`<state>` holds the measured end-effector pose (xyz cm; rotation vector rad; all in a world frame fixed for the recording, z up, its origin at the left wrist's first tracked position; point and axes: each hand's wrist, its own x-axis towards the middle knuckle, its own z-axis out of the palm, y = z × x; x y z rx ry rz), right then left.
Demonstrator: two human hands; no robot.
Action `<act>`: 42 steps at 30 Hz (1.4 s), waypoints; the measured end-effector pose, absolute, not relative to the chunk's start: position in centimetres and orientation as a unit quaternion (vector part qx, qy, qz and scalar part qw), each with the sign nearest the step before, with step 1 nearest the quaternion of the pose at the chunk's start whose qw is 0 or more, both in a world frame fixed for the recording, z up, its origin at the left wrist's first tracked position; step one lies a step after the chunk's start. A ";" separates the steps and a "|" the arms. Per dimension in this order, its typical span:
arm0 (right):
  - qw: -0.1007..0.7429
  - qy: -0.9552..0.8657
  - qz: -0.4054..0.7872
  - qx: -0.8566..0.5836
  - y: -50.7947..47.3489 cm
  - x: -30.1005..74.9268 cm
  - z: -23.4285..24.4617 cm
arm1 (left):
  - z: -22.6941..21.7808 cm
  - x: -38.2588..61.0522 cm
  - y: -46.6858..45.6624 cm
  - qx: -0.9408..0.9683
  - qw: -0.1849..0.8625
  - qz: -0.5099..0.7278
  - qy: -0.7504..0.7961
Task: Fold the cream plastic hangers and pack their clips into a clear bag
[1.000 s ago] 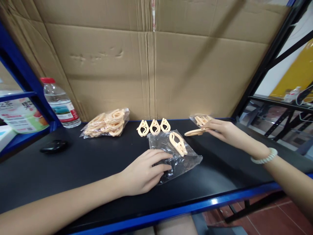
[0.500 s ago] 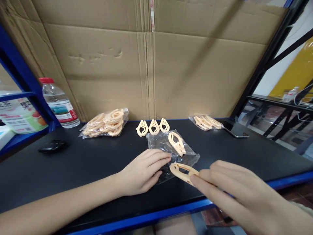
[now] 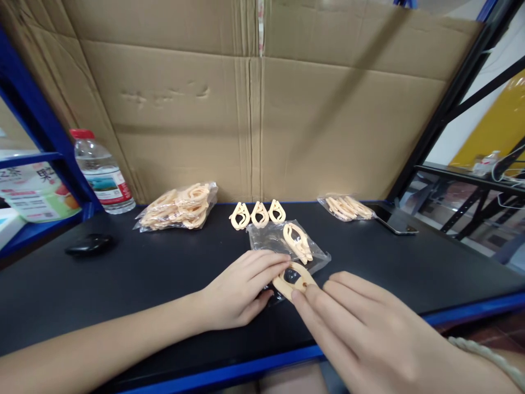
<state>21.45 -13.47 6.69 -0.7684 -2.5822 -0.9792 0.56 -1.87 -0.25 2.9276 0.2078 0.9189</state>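
Observation:
My right hand [image 3: 356,323] pinches a beige folding hanger [image 3: 283,284], folded into a loop, between thumb and fingers. It is held over the near end of a clear plastic bag [image 3: 262,236] lying flat on the desk. My left hand [image 3: 241,287] is on the bag's near left part, fingers bent over it and thumb lower; its exact grip is partly hidden. One more folded hanger [image 3: 297,241] lies inside the bag. Just behind stand three folded hangers in a row [image 3: 260,214], side by side.
A bulging bag of hangers [image 3: 178,208] sits at the back left, a smaller bag [image 3: 346,208] at the back right beside a phone [image 3: 396,221]. Left are a black mouse [image 3: 89,244] and a water bottle [image 3: 104,178]. A cardboard wall [image 3: 184,109] closes the back.
My right hand has moved left with the hanger, bringing it close to my left fingertips and over the bag's near end. My left hand has stayed nearly in place.

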 end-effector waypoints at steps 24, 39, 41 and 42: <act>0.052 -0.867 -0.306 -0.389 -7.6 18.2 -0.4 | -0.2 0.4 -2.0 0.946 0.060 0.310 0.072; 0.024 -0.889 -0.096 -0.448 -9.1 18.8 1.1 | -0.1 0.3 -1.9 0.949 0.052 0.303 0.066; 0.047 -0.902 -0.103 -0.416 -10.2 18.6 0.8 | -0.2 0.3 -1.9 0.951 0.056 0.299 0.063; 0.050 -0.905 -0.098 -0.410 -10.5 18.5 0.8 | -0.2 0.3 -1.9 0.951 0.055 0.297 0.062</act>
